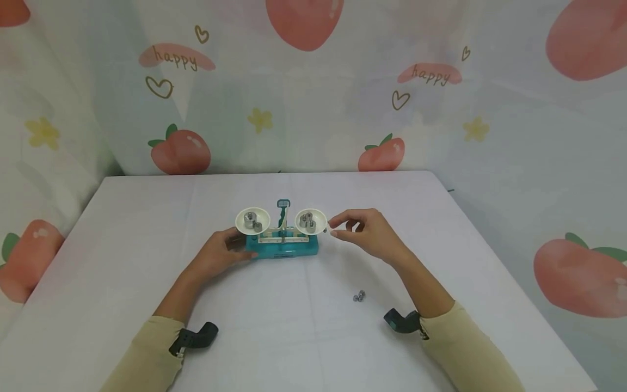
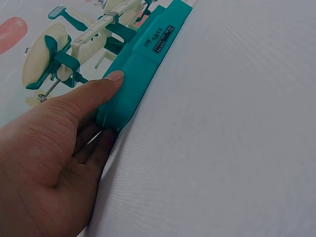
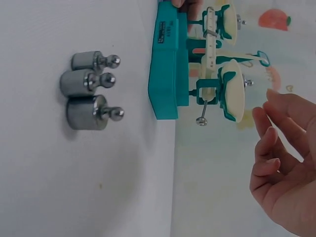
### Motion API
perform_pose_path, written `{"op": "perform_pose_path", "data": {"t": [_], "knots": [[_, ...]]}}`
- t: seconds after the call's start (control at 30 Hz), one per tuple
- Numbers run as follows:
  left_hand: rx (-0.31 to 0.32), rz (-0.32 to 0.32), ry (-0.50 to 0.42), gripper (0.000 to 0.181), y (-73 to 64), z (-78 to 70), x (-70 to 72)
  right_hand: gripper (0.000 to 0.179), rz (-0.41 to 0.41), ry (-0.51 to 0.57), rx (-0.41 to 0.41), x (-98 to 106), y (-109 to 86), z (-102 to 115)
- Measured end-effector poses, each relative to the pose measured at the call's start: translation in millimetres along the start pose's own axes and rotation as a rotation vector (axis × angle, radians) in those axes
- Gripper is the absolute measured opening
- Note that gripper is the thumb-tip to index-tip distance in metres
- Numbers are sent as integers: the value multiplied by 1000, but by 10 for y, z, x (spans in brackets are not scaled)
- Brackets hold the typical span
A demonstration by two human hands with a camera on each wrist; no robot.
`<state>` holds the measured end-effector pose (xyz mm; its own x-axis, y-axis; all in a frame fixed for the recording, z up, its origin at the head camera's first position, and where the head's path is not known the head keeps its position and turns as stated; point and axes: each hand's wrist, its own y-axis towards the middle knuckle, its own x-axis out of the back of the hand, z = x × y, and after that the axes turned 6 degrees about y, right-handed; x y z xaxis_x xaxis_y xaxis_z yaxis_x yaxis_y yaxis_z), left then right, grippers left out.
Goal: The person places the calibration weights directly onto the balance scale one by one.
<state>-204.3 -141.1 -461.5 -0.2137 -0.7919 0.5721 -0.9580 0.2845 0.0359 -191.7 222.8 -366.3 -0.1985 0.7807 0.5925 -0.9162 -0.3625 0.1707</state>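
A teal balance scale (image 1: 281,250) stands on the table with two cream pans. My left hand (image 1: 215,255) grips the left end of its base, thumb on the front upper edge and fingers round the end, as the left wrist view also shows. In the left pan (image 1: 265,227) sit a larger metal weight (image 1: 250,218) and a smaller one. A few metal weights (image 1: 308,218) stand in the right pan (image 1: 321,223). Just right of that pan my right hand (image 1: 368,231) hovers, fingers loosely bent and nothing between them; in the right wrist view its fingertips are apart from the pan.
Three knobbed metal weights (image 3: 85,112) stand close together on the white table (image 1: 274,337), nearer to me and right of the scale. A patterned cloth backdrop (image 1: 313,109) rises behind the table. A dark wrist camera (image 1: 198,336) is strapped at each sleeve.
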Motion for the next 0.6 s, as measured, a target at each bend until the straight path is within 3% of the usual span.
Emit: {"op": "perform_pose_path", "data": {"t": [0.33, 0.6], "knots": [[-2, 4, 8, 75, 3, -12, -10, 13, 20, -37, -57, 133, -258, -133], [-7, 8, 3, 75, 0, -9, 3, 13, 146, -63, -64, 215, -342, -156]]}}
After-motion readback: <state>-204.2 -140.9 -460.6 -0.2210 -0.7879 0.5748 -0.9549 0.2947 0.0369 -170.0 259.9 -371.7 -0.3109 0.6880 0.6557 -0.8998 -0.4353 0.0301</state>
